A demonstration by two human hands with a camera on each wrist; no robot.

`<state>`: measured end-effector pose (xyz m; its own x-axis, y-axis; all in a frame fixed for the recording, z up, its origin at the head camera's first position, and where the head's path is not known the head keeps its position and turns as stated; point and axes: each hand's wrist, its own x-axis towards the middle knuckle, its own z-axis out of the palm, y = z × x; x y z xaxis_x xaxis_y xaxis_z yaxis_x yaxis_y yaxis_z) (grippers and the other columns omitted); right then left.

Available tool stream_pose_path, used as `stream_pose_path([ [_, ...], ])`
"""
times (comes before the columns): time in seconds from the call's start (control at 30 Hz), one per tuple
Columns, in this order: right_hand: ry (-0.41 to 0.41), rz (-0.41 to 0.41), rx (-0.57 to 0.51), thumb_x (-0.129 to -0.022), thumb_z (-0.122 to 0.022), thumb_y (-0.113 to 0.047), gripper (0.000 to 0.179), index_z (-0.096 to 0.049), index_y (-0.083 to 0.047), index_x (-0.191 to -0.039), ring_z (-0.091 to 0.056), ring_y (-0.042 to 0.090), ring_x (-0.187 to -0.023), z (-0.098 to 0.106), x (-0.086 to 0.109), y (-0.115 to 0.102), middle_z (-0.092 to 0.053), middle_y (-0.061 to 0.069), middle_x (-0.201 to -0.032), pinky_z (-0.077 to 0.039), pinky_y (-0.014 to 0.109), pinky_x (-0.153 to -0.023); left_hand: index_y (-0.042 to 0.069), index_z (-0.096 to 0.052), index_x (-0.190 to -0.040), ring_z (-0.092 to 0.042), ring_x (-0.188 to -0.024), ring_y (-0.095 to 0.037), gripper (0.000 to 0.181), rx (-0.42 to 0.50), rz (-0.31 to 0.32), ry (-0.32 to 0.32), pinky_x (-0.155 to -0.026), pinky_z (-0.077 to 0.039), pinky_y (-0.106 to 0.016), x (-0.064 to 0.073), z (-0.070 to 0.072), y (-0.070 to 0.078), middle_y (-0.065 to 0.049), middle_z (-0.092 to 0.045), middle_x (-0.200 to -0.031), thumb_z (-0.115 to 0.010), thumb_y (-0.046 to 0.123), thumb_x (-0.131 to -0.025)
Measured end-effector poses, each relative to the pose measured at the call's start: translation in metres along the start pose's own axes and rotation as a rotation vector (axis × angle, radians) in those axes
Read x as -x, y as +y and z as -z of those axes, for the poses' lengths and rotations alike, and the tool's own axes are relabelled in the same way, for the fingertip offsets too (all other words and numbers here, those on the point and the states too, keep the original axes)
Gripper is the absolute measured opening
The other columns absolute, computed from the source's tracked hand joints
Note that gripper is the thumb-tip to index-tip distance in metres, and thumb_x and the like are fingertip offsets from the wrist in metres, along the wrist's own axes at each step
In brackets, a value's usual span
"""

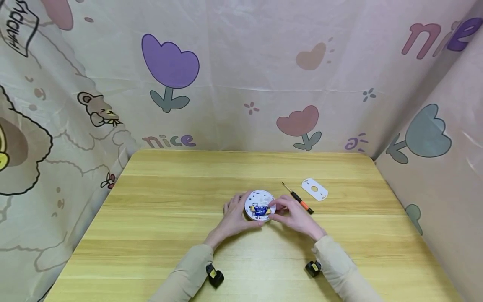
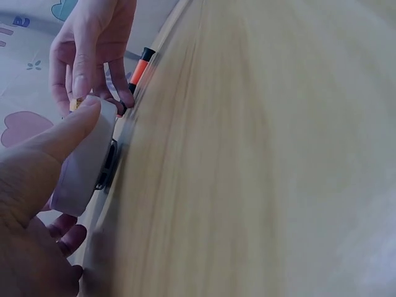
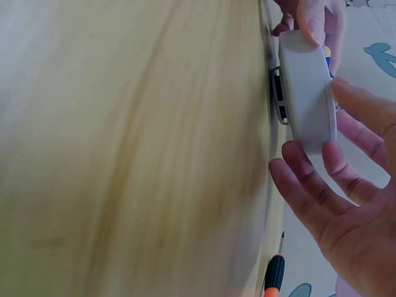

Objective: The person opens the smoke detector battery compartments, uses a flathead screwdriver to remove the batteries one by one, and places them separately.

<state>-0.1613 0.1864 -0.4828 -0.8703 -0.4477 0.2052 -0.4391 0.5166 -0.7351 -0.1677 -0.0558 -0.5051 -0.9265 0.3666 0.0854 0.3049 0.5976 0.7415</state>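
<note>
My left hand [image 1: 236, 216] grips a round white device [image 1: 250, 213] by its rim, thumb along the near side. Its upper face shows a printed board with small parts and two blue-and-yellow batteries [image 1: 260, 212] lying side by side. The thumb and forefinger of my right hand [image 1: 296, 214] pinch at the right end of the batteries, partly hiding it. In the right wrist view, the other right fingers curve loosely near the edge of the white casing [image 3: 304, 93]. A black bracket [image 3: 278, 96] juts from its underside, close to the tabletop.
To the right of my hands lies a screwdriver [image 1: 300, 202] with a black and orange handle. Beyond it is a flat white plate [image 1: 314, 189] with a central hole. A patterned cloth [image 1: 234, 75] hangs behind the wooden table [image 1: 158, 260] and along both sides.
</note>
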Motion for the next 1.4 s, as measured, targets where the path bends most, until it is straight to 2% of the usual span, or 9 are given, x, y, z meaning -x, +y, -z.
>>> stream_pose_path([
  [0.13,0.011,0.001,0.017,-0.086,-0.079,-0.015,0.027,-0.072,-0.008,-0.110,-0.064,0.018,-0.090,-0.0013,-0.0017,-0.0014,-0.064,0.007,-0.097,-0.061,0.030,-0.084,0.016,-0.029,-0.158,-0.039,-0.139,-0.038,0.112,0.019,0.009,-0.020,-0.114,-0.022,-0.059,-0.0008,-0.0007,0.0003,-0.014,-0.044,-0.156,-0.089,0.051,-0.069],
  [0.5,-0.006,-0.017,0.019,-0.087,-0.078,-0.014,0.021,-0.073,-0.008,-0.107,-0.063,0.016,-0.089,-0.0009,-0.0016,-0.0023,-0.064,0.005,-0.097,-0.061,0.028,-0.083,0.018,-0.029,-0.159,-0.040,-0.137,-0.037,0.114,0.031,0.005,-0.016,-0.108,-0.023,-0.054,-0.0059,-0.0054,0.0025,-0.013,-0.044,-0.157,-0.090,0.050,-0.068],
  [0.77,0.004,-0.017,0.039,-0.087,-0.078,-0.014,0.018,-0.074,-0.009,-0.104,-0.060,0.007,-0.085,0.0001,-0.0030,-0.0030,-0.065,0.003,-0.094,-0.059,0.022,-0.078,0.015,-0.036,-0.155,-0.042,-0.134,-0.035,0.110,0.135,0.018,-0.016,-0.106,-0.023,-0.054,-0.0095,-0.0038,0.0018,-0.010,-0.051,-0.151,-0.093,0.043,-0.066],
  [1.07,-0.004,-0.020,0.094,-0.088,-0.076,-0.013,0.015,-0.074,-0.009,-0.102,-0.058,0.004,-0.083,0.0003,-0.0032,-0.0055,-0.065,-0.001,-0.091,-0.058,0.020,-0.077,0.018,-0.035,-0.155,-0.045,-0.132,-0.031,0.110,0.139,0.028,-0.011,-0.106,-0.023,-0.050,-0.0096,-0.0067,-0.0004,-0.008,-0.053,-0.149,-0.093,0.043,-0.065],
  [1.4,0.025,-0.025,0.034,-0.088,-0.074,-0.008,0.012,-0.072,-0.007,-0.100,-0.059,0.004,-0.082,0.0034,-0.0007,-0.0029,-0.067,0.001,-0.090,-0.059,0.021,-0.074,0.017,-0.037,-0.154,-0.046,-0.129,-0.031,0.110,0.138,0.035,0.015,-0.104,-0.025,-0.050,-0.0092,-0.0075,0.0001,-0.009,-0.055,-0.147,-0.093,0.044,-0.064],
])
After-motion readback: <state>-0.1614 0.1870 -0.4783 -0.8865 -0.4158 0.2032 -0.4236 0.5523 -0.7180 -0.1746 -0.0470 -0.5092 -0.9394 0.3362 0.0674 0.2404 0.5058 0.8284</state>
